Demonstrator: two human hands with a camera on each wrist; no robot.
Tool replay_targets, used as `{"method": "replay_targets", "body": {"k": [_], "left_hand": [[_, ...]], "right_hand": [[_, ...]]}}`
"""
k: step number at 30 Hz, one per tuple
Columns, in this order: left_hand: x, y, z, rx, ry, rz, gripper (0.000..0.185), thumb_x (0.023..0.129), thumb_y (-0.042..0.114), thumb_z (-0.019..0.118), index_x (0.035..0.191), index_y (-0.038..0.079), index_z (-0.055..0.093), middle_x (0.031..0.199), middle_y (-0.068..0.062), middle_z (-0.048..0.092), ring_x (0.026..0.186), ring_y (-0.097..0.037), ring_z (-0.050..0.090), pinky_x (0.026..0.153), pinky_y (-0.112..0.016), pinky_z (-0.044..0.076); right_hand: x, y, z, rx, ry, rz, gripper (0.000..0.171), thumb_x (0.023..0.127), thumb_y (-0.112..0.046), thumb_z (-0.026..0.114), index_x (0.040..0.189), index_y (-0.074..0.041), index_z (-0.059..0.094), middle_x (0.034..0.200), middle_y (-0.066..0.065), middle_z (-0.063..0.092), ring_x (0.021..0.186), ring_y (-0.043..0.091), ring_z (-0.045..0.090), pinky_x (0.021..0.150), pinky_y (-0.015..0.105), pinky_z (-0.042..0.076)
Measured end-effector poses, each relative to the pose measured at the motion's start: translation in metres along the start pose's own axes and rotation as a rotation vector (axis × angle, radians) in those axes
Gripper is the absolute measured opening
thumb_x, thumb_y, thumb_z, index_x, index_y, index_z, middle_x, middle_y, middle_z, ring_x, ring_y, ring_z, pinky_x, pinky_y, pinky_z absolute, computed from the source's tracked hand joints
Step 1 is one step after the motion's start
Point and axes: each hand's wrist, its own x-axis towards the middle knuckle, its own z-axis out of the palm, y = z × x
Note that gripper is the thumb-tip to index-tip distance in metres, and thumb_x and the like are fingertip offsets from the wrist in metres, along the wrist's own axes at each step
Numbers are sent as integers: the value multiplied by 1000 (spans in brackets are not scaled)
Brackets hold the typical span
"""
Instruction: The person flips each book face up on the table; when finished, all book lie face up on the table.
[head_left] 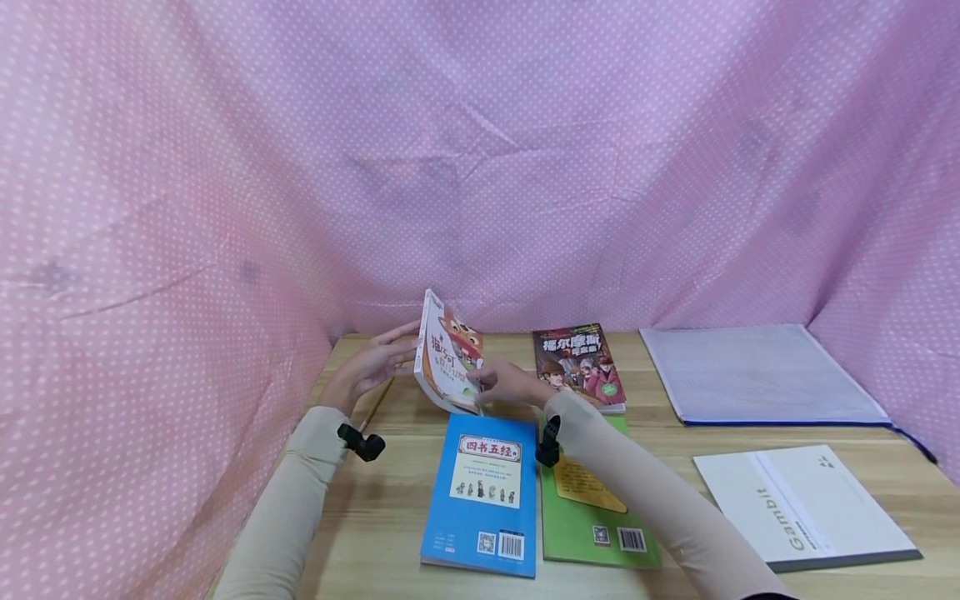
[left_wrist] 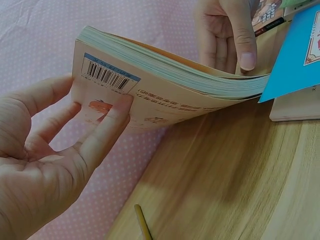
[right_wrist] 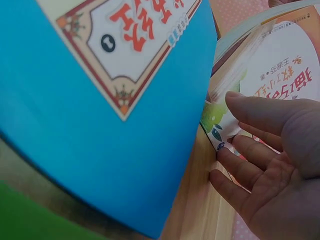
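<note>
Both forearms, in beige sleeves, extend forward from the lower edge of the head view and converge toward the centre. Each wrist carries a small black camera mount. The left hand (head_left: 372,363) is raised with palm facing right; its fingers (left_wrist: 102,132) are straight and spread, pressing flat against a held surface. The right hand (head_left: 512,383) lies lower, palm turned inward, fingers (right_wrist: 240,167) extended and close together, thumb (right_wrist: 265,112) above them pinching an edge. The hands stand near each other, not touching.
</note>
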Motion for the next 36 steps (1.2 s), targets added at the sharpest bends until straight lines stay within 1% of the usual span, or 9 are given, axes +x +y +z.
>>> {"method": "replay_targets", "body": {"k": [3, 8, 12, 16, 19, 22, 25, 32, 36], "left_hand": [[0, -1, 0, -2, 2, -2, 60, 110, 19, 46, 164, 15, 21, 161, -19, 38, 139, -31, 49, 104, -36, 52], [-2, -2, 0, -13, 8, 3, 60, 109, 18, 48, 163, 14, 23, 153, -14, 48, 124, -17, 60, 104, -39, 53], [-4, -4, -3, -20, -4, 1, 60, 109, 17, 47, 164, 15, 21, 156, -16, 45, 115, -9, 65, 106, -42, 52], [-8, -7, -7, -3, -7, -15, 61, 109, 17, 46, 164, 16, 19, 161, -23, 35, 120, -13, 63, 103, -38, 54], [-11, -8, -11, 29, -7, -29, 62, 110, 18, 46, 165, 18, 18, 162, -25, 33, 127, -18, 60, 102, -36, 55], [-12, -9, -12, 44, 3, -45, 63, 109, 19, 48, 165, 19, 18, 161, -24, 35, 127, -17, 60, 106, -41, 53], [-12, -10, -12, 44, 13, -57, 65, 108, 20, 51, 165, 21, 19, 161, -23, 37, 121, -12, 63, 108, -44, 51], [-13, -12, -12, 29, 24, -56, 65, 107, 16, 53, 164, 17, 22, 158, -21, 42, 113, -8, 66, 95, -34, 58], [-13, -16, -14, 30, 23, -54, 64, 106, 12, 53, 163, 15, 23, 156, -20, 45, 111, -8, 67, 94, -33, 59]], "right_hand": [[-1, 1, 0, -13, -10, 8, 56, 92, -14, 75, 145, -12, 57, 153, 10, 53, 143, 33, 46, 119, 49, 40], [-1, 1, -1, -23, -23, 7, 55, 93, -11, 74, 145, -10, 57, 152, 10, 54, 143, 31, 47, 118, 47, 42], [-3, 0, -2, -43, -26, -2, 53, 93, -10, 74, 144, -9, 58, 149, 11, 56, 142, 32, 49, 116, 47, 44], [-4, -1, -3, -45, -36, 17, 52, 94, -12, 73, 144, -10, 59, 149, 10, 57, 142, 32, 48, 116, 48, 43], [-4, -1, -3, -42, -41, 27, 50, 95, -13, 73, 143, -12, 59, 149, 8, 58, 142, 32, 49, 117, 49, 43], [-3, 0, -3, -49, -45, 28, 49, 95, -13, 73, 143, -12, 60, 148, 8, 59, 142, 31, 49, 116, 48, 44], [-3, 0, -2, -55, -48, 33, 50, 94, -14, 73, 143, -12, 60, 149, 8, 57, 142, 31, 48, 117, 48, 43], [-6, -1, -3, -88, -47, 39, 50, 94, -17, 75, 142, -14, 61, 151, 10, 56, 143, 33, 47, 118, 50, 41], [-6, -2, -5, -110, -51, 36, 49, 93, -17, 75, 140, -13, 63, 149, 10, 57, 141, 34, 49, 117, 51, 43]]}}
